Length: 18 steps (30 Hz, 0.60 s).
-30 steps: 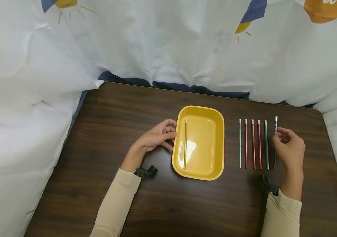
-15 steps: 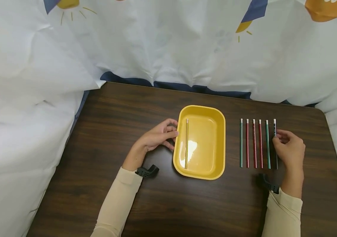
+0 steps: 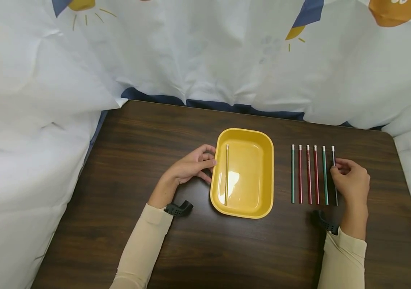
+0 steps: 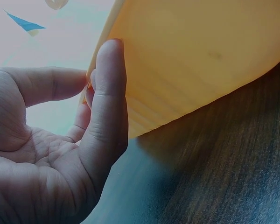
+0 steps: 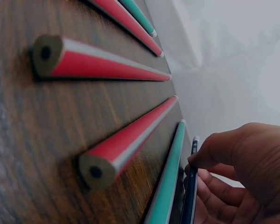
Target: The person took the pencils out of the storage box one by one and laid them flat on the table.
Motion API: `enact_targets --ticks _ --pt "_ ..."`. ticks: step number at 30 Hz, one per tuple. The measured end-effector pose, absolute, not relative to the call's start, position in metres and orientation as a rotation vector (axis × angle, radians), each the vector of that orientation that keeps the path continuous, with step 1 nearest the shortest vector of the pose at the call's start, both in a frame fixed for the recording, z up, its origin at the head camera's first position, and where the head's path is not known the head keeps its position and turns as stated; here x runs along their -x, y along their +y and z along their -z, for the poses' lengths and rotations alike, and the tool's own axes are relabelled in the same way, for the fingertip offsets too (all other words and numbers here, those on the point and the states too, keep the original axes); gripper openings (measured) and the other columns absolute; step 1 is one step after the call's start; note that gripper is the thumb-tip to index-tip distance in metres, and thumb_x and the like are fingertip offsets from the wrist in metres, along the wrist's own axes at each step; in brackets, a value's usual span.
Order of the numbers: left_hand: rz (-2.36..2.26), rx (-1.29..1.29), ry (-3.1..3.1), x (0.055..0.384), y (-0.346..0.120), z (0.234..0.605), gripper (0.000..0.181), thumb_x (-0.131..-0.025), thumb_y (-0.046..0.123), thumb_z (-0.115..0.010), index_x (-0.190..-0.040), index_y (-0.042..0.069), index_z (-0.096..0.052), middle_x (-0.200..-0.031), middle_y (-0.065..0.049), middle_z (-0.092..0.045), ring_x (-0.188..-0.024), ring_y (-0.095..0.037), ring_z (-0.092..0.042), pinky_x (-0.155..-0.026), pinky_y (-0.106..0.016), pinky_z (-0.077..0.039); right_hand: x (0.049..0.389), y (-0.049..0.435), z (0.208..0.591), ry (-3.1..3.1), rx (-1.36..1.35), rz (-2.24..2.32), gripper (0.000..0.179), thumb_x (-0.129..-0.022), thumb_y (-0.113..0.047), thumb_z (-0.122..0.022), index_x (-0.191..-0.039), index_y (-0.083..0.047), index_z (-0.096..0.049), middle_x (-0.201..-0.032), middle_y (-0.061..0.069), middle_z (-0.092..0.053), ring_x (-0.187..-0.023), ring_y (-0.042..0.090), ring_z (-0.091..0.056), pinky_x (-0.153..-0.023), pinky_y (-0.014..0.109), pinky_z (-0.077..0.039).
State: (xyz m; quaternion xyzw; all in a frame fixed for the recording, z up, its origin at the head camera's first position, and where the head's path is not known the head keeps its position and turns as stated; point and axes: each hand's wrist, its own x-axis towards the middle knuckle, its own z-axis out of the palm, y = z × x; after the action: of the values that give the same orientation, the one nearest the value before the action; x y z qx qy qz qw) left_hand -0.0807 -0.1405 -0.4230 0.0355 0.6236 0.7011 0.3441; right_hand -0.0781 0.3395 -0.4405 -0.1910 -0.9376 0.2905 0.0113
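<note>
My right hand (image 3: pixel 351 180) pinches a dark navy pencil (image 3: pixel 333 154) between thumb and fingers, at the right end of a row of pencils. In the right wrist view the navy pencil (image 5: pixel 190 191) lies close beside a green pencil (image 5: pixel 168 179), its white eraser end pointing away. My left hand (image 3: pixel 192 164) holds the left rim of a yellow tray (image 3: pixel 271 176), thumb at the rim and fingers against the outer wall (image 4: pixel 186 60). Inside the tray, along its left side, lies a gold pencil (image 3: pixel 227 176).
Left of the navy pencil, three red pencils (image 3: pixel 308 176) lie between two green ones, roughly parallel, white erasers at the far end. All rest on a dark wood table (image 3: pixel 136 140). A white printed curtain (image 3: pixel 191 52) hangs along the far and side edges.
The navy pencil has moved slightly left and toward me with my right hand, coming into line beside the green pencil. My left hand and the tray stay put.
</note>
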Motion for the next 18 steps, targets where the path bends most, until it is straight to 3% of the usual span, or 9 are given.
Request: enact_targets --ticks 18 --pt "-1.822 -0.093 1.618 0.0804 -0.1399 0.4241 0.038 -0.107 0.007 -0.056 -0.140 0.006 -0.037 -0.103 -0.010 -0.063 -0.084 -0.019 -0.068 -0.065 -0.035 -0.068 0.0780 0.3394 0.4414 -2.932 0.627 -0.948 0.040 -0.100 -0.028 -0.063 -0.132 -0.006 -0.072 -0.072 -0.046 -0.042 -0.069 -0.023 -0.043 -0.067 0.018 -0.040"
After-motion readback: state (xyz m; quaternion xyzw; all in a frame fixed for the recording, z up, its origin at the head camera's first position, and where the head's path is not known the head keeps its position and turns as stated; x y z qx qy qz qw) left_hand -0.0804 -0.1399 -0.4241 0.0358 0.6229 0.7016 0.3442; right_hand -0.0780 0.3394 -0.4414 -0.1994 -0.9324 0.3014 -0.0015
